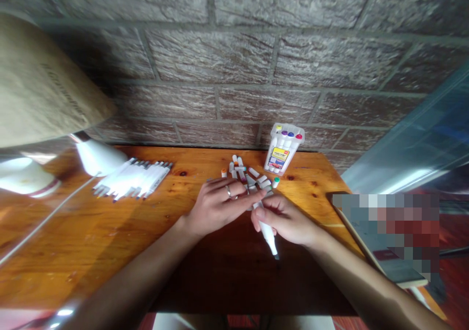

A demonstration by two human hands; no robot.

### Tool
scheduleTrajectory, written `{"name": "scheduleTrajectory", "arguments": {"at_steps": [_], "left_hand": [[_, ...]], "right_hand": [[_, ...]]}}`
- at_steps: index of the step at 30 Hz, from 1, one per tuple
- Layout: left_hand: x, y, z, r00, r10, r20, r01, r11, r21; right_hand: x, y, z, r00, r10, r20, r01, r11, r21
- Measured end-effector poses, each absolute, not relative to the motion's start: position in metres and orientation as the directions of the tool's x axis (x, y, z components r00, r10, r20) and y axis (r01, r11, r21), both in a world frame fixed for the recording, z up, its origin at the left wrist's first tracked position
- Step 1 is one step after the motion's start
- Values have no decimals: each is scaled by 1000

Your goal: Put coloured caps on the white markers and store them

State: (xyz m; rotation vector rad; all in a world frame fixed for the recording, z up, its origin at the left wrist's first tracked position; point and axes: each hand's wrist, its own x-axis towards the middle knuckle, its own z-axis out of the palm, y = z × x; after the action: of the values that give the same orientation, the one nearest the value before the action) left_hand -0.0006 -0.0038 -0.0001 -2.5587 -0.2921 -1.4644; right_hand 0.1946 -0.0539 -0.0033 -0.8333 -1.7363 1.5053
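My right hand (286,218) is closed round a white marker (268,236) whose dark tip points down toward me over the wooden table (110,242). My left hand (220,202), with a ring on one finger, reaches across with fingers stretched out, its fingertips touching the marker's upper end near the right hand. Just beyond both hands lies a small heap of loose marker caps (249,174) with coloured ends. A clear plastic marker case (283,148) stands tilted behind the caps, with a few markers in it.
A row of several uncapped white markers (132,178) lies at the left. A white lamp base and cord (97,156) sit at the far left under a beige shade. A brick wall stands behind; a book lies at the right edge.
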Motion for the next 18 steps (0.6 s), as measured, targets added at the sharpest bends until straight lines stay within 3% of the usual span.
{"name": "scheduleTrajectory", "arguments": {"at_steps": [5,9,13,18], "left_hand": [[-4,-12,4,527,62,848,265,-960,-94],[-2,-28,13,560,2,828,269,-946,-180],[0,-42,17,548,49,835,249,-963,-107],[0,-44,15,535,63,842,221,-973,-67]], "right_hand": [[194,-54,-1,-563,822,86,33,127,-991],[194,-57,1,-606,770,201,-66,204,-977],[197,-60,1,-620,726,298,-78,321,-944],[197,-60,-1,-623,721,304,-87,323,-942]]}}
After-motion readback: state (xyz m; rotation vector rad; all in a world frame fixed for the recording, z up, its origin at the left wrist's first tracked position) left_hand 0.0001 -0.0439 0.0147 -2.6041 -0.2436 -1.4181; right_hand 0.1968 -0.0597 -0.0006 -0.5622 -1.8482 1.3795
